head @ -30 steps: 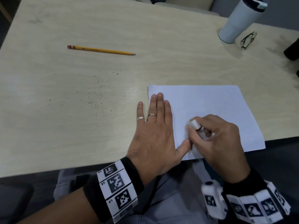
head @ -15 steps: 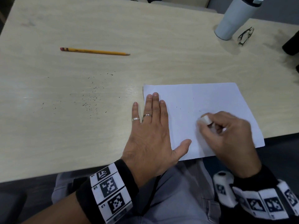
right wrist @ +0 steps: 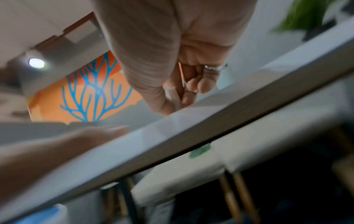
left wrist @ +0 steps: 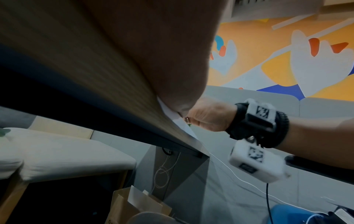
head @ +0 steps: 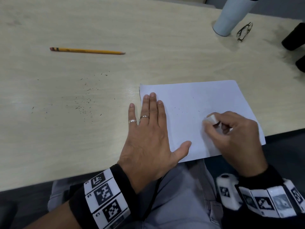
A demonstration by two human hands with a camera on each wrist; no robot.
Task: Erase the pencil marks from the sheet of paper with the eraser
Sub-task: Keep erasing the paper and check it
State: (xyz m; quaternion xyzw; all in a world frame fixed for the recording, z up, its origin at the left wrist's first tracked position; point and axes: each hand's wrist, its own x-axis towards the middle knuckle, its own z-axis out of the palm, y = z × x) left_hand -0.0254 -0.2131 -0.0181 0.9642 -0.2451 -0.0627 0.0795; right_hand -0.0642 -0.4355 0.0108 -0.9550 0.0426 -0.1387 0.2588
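Observation:
A white sheet of paper (head: 198, 100) lies at the table's near edge, its lower right corner hanging over it. My left hand (head: 148, 133) lies flat, fingers straight, pressing the sheet's left edge. My right hand (head: 237, 138) pinches a small white eraser (head: 212, 119) between thumb and fingers and holds its tip on the middle of the sheet. A few dark crumbs dot the paper; I make out no clear pencil marks. In the right wrist view the eraser (right wrist: 175, 97) sits between thumb and fingertips just above the paper (right wrist: 172, 121). The left wrist view is mostly filled by the left palm (left wrist: 153, 53).
A yellow pencil (head: 87, 50) lies far left on the wooden table (head: 49, 146). Eraser crumbs (head: 85, 100) are scattered left of the sheet. A white tumbler (head: 231, 15) and glasses (head: 244, 31) stand at the back right, with dark objects (head: 293, 37) at the right edge.
My right hand has slid the eraser to the right, from beside the left thumb to the middle of the sheet. The left hand has stayed flat on the paper.

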